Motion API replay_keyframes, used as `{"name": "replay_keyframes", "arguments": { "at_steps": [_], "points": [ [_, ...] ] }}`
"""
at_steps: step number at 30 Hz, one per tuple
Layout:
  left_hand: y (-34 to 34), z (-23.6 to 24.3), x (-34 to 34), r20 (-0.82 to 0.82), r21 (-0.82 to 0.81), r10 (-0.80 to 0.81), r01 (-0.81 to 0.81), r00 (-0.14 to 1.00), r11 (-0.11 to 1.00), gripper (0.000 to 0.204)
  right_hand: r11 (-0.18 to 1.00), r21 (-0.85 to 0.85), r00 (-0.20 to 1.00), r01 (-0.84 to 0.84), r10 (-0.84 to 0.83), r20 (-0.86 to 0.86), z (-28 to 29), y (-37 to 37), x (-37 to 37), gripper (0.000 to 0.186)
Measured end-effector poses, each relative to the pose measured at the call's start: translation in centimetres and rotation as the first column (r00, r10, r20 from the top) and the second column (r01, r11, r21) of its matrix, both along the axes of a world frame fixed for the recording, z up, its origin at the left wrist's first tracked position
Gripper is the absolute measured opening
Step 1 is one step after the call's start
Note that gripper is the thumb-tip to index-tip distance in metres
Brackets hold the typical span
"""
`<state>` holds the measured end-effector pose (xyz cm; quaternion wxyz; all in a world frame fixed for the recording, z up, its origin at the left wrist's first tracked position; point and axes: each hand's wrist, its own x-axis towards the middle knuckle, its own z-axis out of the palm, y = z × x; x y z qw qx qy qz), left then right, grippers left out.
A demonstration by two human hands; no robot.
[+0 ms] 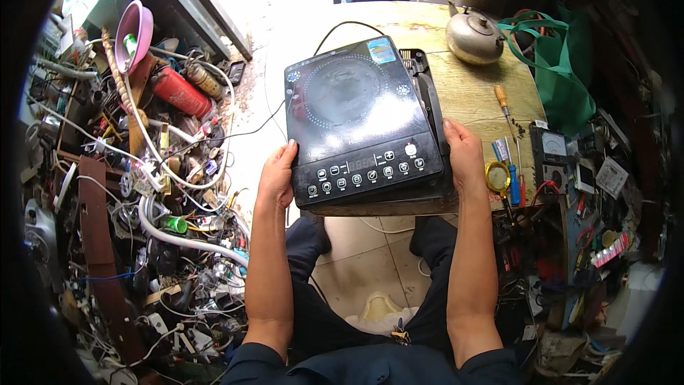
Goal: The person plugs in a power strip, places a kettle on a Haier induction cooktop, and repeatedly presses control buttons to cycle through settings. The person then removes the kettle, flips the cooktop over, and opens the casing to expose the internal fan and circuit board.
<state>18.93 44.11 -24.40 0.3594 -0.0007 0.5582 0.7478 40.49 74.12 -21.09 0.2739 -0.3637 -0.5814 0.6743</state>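
A black induction cooker top with a glossy plate and a strip of touch buttons is tilted between my two hands. Under it, turned out of line, shows the black lower casing with vent slots at its far right corner. My left hand grips the top's left front edge, thumb on the rim. On the other side, my right hand is closed on the right edge. The fingers beneath are hidden, so how far each hand also holds the casing is unclear. A black cord loops behind the cooker.
The wooden table bears a metal kettle, an orange-handled screwdriver, a blue-handled screwdriver, a yellow-rimmed magnifier and a multimeter. A green bag hangs at right. Left lie a red fire extinguisher and heaped parts.
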Motion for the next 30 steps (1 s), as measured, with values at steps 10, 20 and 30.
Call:
{"name": "replay_keyframes", "arguments": {
  "at_steps": [10,20,30],
  "points": [
    [-1.9,0.9,0.5,0.029,0.029,0.041,-0.042,0.999,0.999,0.036,0.997,0.052,0.998,-0.054,0.053,0.028,0.8,-1.7,-1.3,0.035],
    [-2.8,1.1,0.8,0.017,0.036,0.028,-0.028,0.999,0.999,0.035,0.986,0.152,0.990,-0.073,0.054,0.129,0.1,0.0,-0.6,0.037],
    [-2.5,2.4,0.6,-0.077,-0.183,-0.022,0.008,0.997,0.983,0.043,0.776,0.627,0.867,0.070,-0.358,0.346,1.1,26.0,-4.4,0.043]
  ]
}}
